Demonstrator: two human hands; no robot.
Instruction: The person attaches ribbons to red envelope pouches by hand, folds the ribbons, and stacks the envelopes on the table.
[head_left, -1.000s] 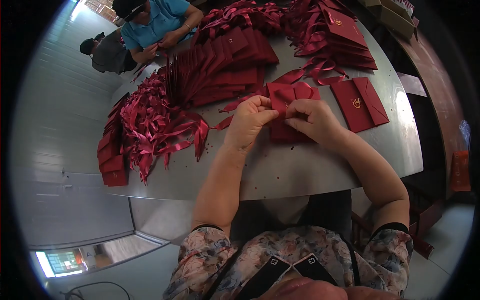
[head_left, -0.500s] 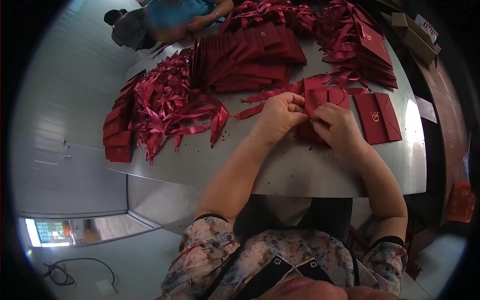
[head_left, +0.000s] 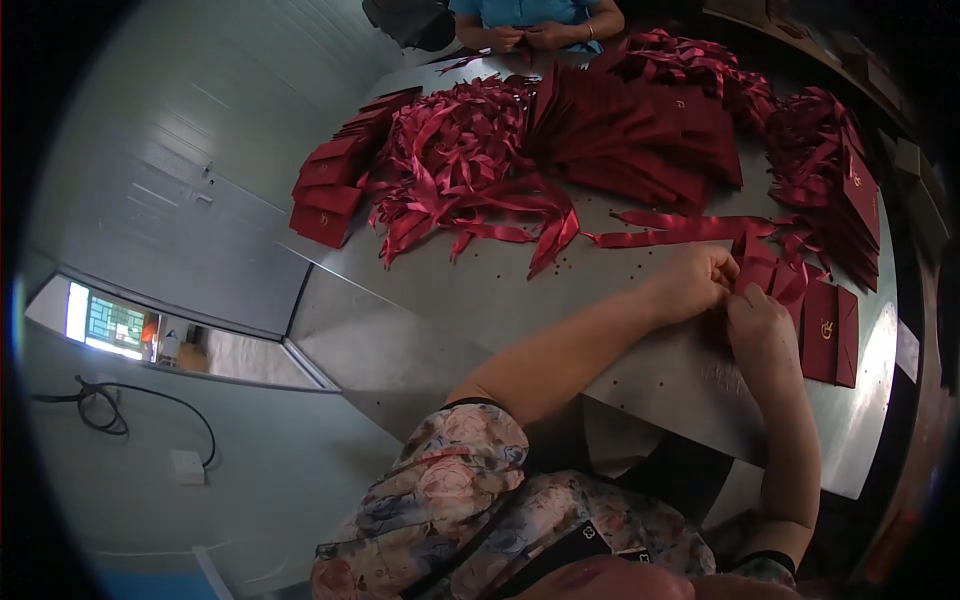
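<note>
Both of my hands are at a small dark red gift bag [head_left: 757, 268] near the table's right side. My left hand [head_left: 692, 287] pinches its left edge with bent fingers. My right hand [head_left: 762, 328] is closed at its front, thumb and fingertips together. Whether a ribbon end is also between my fingertips is hidden. A long red ribbon [head_left: 650, 239] stretches leftward from the bag across the table. Just right of my right hand lies another red bag [head_left: 831, 335] with a gold logo and a folded flap.
A heap of loose ribbons [head_left: 450, 150] covers the table's left part, beside stacked red bags [head_left: 325, 205]. A fanned row of bags [head_left: 650, 135] lies behind, with more bags [head_left: 860, 205] at right. Across the table, a person's hands [head_left: 530, 38] work. Small dark bits dot the metal tabletop [head_left: 480, 320].
The view has swung left, so the table and hands appear farther right and lower. My hands stay on the bag; my right fingers have shifted slightly. The other person's hands have come together.
</note>
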